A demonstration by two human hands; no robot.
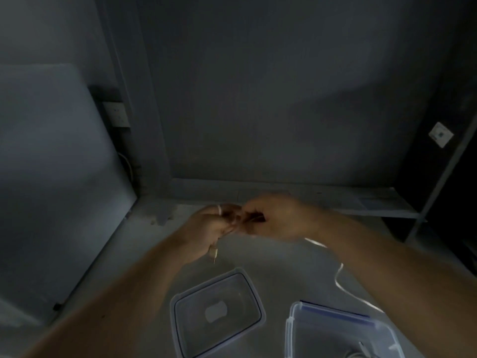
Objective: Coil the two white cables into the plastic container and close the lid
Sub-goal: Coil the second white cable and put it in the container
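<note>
Both my hands meet above the grey table, blurred by motion. My left hand grips a white cable, with a loop of it over a finger and its plug end hanging below the palm. My right hand pinches the same cable close to the left hand; the rest of it trails down to the right under my right forearm. The clear plastic container stands open at the lower right, with another white cable lying inside at the frame's edge. Its clear lid lies flat on the table left of it.
A grey wall rises behind the table, with a low ledge along its foot. A wall socket sits at the upper left beside a pale panel. A dark frame stands at the right edge.
</note>
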